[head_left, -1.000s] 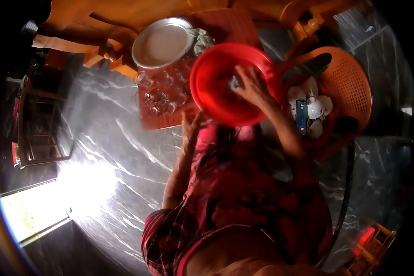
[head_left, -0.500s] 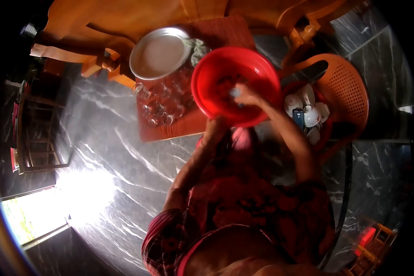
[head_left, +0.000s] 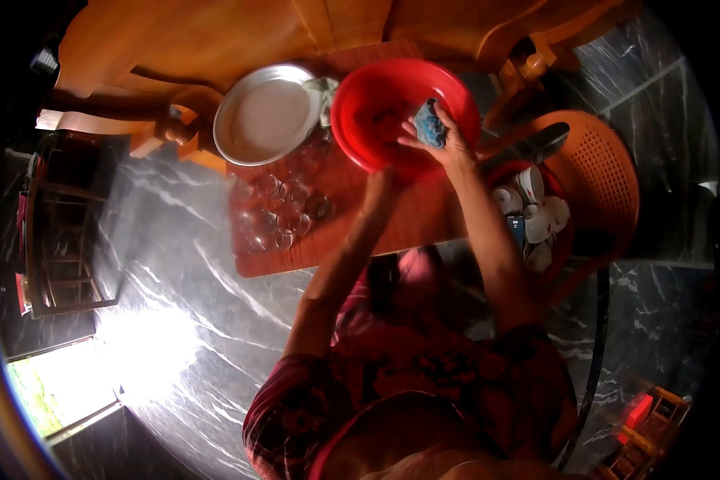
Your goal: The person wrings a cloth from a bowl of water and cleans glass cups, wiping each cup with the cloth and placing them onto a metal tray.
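A large red basin (head_left: 360, 112) rests on the reddish wooden table (head_left: 344, 232), tilted slightly in view. My right hand (head_left: 448, 144) is over its right part with a crumpled blue-grey cloth (head_left: 430, 125) held against the palm, fingers partly spread around it. At the basin's near rim is my left hand (head_left: 382, 186), its fingers hidden in shadow against the rim. Several clear glasses (head_left: 288, 218) stand on the table left of the basin. Behind them is a round metal tray (head_left: 266, 116), with a pale green cloth (head_left: 324, 98) at its right edge.
An orange chair (head_left: 596, 172) at the right bears a red container (head_left: 564, 240) with white bowls (head_left: 538, 220) and a phone (head_left: 516, 230). A carved wooden bench (head_left: 240, 40) runs behind the table. A small wooden chair (head_left: 652, 428) is at the lower right.
My right hand has risen from inside the basin with the blue-grey cloth. My left hand has moved up along with the near rim. The basin, table and tray have shifted in view.
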{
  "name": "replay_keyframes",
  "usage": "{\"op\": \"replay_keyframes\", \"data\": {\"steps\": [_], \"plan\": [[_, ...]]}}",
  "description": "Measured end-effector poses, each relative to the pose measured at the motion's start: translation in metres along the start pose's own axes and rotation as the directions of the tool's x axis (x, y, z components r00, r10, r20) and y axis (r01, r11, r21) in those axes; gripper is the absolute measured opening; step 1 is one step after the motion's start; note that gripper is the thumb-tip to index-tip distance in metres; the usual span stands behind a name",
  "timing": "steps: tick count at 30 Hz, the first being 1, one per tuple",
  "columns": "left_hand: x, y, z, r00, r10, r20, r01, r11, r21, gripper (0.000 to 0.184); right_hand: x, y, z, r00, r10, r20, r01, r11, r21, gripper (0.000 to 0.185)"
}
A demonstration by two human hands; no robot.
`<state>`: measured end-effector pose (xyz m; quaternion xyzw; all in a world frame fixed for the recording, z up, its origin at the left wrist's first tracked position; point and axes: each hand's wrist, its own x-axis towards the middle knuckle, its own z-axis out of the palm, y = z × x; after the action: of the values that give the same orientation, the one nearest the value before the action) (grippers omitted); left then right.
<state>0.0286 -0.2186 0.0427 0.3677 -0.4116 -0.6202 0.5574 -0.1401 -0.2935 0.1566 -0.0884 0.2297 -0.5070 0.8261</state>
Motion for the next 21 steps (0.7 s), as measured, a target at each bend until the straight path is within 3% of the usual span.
{"op": "replay_keyframes", "data": {"steps": [5, 8, 10, 11, 12, 13, 14, 15, 16, 19, 20, 21], "plan": [[0.047, 0.001, 0.001, 0.998, 0.051, 0.037, -0.056, 0.986, 0.155, 0.020, 0.050, 0.000, -0.016, 0.995, -0.090, 0.039, 0.089, 0.996, 0.025, 0.019], [0.060, 0.032, 0.019, 0.988, -0.074, -0.136, 0.049, 0.982, -0.180, 0.016, 0.060, -0.001, -0.007, 0.976, -0.201, 0.080, 0.205, 0.977, -0.054, 0.029], [0.062, 0.071, 0.035, 0.880, -0.382, -0.282, 0.261, 0.886, -0.384, 0.018, 0.074, -0.006, -0.010, 0.980, -0.168, 0.107, 0.178, 0.980, -0.090, 0.029], [0.066, 0.068, 0.032, 0.877, -0.383, -0.290, 0.258, 0.885, -0.389, 0.018, 0.079, -0.007, -0.008, 0.981, -0.139, 0.133, 0.156, 0.980, -0.122, 0.029], [0.073, 0.067, 0.028, 0.896, -0.363, -0.255, 0.290, 0.914, -0.282, 0.023, 0.086, -0.004, -0.005, 0.978, -0.210, 0.005, 0.206, 0.953, -0.221, 0.026], [0.076, 0.066, 0.021, 0.912, -0.346, -0.219, 0.314, 0.934, -0.169, 0.027, 0.092, -0.005, -0.002, 0.981, -0.188, -0.038, 0.176, 0.961, -0.216, 0.023], [0.071, 0.065, 0.013, 0.907, -0.350, -0.235, 0.316, 0.934, -0.168, 0.027, 0.102, -0.009, -0.010, 0.990, -0.136, -0.045, 0.127, 0.978, -0.168, 0.022], [0.064, 0.067, 0.006, 0.978, -0.100, -0.181, 0.144, 0.958, 0.247, 0.029, 0.105, -0.009, -0.004, 0.995, -0.086, -0.050, 0.079, 0.989, -0.121, 0.021], [0.058, 0.069, 0.001, 0.993, 0.113, -0.021, -0.077, 0.793, 0.605, 0.031, 0.107, -0.008, 0.002, 0.980, -0.130, -0.150, 0.104, 0.980, -0.168, 0.013], [0.036, 0.083, 0.002, 0.992, -0.111, 0.056, 0.086, 0.936, 0.342, 0.039, 0.130, -0.015, -0.021, 0.996, -0.088, -0.009, 0.083, 0.965, -0.248, 0.010], [0.028, 0.057, -0.028, 0.957, 0.136, 0.255, -0.246, 0.848, 0.470, 0.040, 0.124, -0.011, -0.001, 0.979, -0.150, -0.141, 0.105, 0.953, -0.285, 0.013], [0.022, 0.078, -0.040, 0.970, 0.126, 0.209, -0.193, 0.920, 0.341, 0.039, 0.124, -0.010, 0.005, 0.979, -0.146, -0.143, 0.102, 0.955, -0.280, 0.013]]}}
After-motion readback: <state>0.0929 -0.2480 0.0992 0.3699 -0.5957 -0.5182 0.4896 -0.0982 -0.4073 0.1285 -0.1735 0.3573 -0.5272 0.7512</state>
